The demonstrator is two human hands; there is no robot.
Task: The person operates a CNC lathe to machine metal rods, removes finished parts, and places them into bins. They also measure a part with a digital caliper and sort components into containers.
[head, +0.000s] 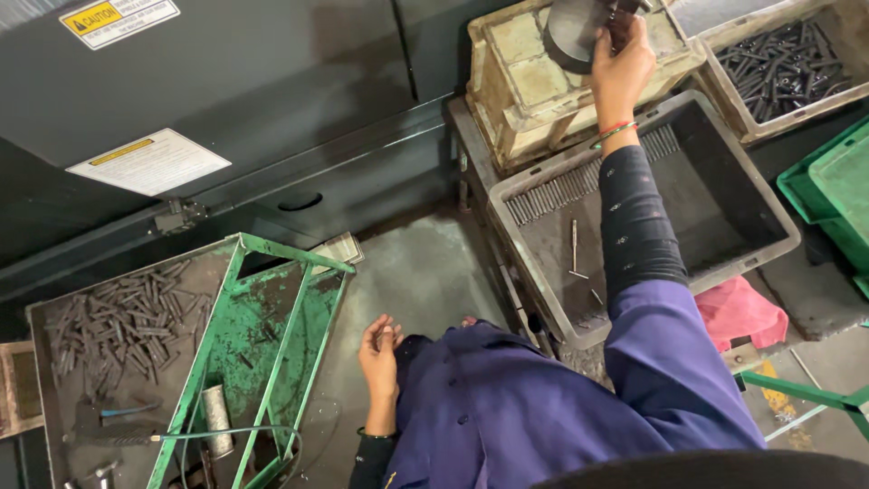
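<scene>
Reaching far forward over a grey plastic crate (pixel 769 237), the right hand (pixel 621 71) is seen with its arm fully stretched, sleeved in dark patterned fabric under a purple garment, bangles at the wrist. A dark round metal part (pixel 572 32) is gripped by its curled fingers and held above a worn beige crate (pixel 525 86) stacked at the grey crate's far corner. Two labels are fixed to the dark machine housing: a white rectangular one with a yellow header strip at the top left (pixel 119 18), and a larger white one with a yellow band lower down (pixel 148 162). The left hand (pixel 379 349) is kept low beside the body, fingers loosely bent, nothing held, close to a green metal frame (pixel 272 317). Short dark metal pins (pixel 122 324) are heaped in a tray on the left, and more pins (pixel 780 68) fill a beige bin at the upper right. A pink cloth (pixel 738 312) is lying beside the grey crate.
</scene>
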